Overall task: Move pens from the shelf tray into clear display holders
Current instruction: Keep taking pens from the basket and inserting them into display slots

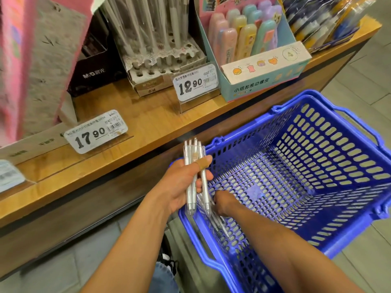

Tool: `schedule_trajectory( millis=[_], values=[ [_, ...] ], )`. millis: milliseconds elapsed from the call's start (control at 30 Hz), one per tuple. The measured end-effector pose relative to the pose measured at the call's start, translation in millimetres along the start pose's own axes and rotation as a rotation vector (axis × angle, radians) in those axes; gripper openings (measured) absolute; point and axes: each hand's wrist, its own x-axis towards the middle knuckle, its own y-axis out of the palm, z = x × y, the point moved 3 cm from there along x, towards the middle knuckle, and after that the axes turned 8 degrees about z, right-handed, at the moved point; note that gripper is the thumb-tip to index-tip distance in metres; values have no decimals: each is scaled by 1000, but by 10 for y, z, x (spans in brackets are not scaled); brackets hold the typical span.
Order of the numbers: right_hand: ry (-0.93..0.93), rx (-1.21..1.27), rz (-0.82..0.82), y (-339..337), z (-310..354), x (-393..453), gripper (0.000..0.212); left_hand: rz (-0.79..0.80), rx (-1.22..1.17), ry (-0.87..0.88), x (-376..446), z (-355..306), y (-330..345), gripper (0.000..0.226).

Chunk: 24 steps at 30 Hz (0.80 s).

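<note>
Two hands in frame, both at the near-left corner of the blue basket (330,166). Left hand (182,182) sits just outside the basket's left rim, fingers and thumb curled round a bundle of clear pens (195,176), held roughly upright, tips poking up past the thumb; there's a tan plaster on the thumb. Right hand (225,203) is down inside the basket at the same corner, fingers on the loose pens (215,220) lying against the left wall; the grip itself is hidden behind the knuckles and the held bundle, so can't tell if it's closed on any. Rest of the basket floor is bare mesh, lots of room to the right and far side; its handles are folded down along the rims. Basket's far-left corner sits close to the front edge of the wooden shelf (148,123). On the shelf near that edge: a 17.90 price tag (95,132) left, a 12.90 price tag (195,83) centre, open wood between them. Behind: a perforated pen display box (156,68) with several holes vacant, a black box (95,68) to its left, a pastel eraser display (260,68) to its right.
</note>
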Motion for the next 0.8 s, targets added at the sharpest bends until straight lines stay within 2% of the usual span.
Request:
schedule_trajectory(
  millis=[133,267,367,433,467,533,600,733,800],
  values=[
    [36,63,55,82,-34,44,18,-10,-26,-1,2,24,4,16],
    [57,117,65,148,-92,62,39,-18,-49,-2,-14,30,-15,15],
    [61,163,85,182,-88,35,35,-17,-43,-2,-33,21,-15,11],
    [72,154,77,148,-73,-10,21,-16,-59,0,-34,14,1,10],
    [78,173,64,115,-72,-25,24,-13,-74,-2,-35,12,13,9],
    [68,283,38,16,-91,-80,35,-24,-93,-13,-36,9,31,10],
    [44,447,10,-136,-122,-216,35,-61,-76,-32,-34,7,33,12],
    [-76,903,-54,-493,-146,-690,9,-94,-47,-60,-27,2,38,8],
    [-204,1058,-91,-665,-99,-1012,8,-101,-49,-66,-31,12,47,10]
  ],
)
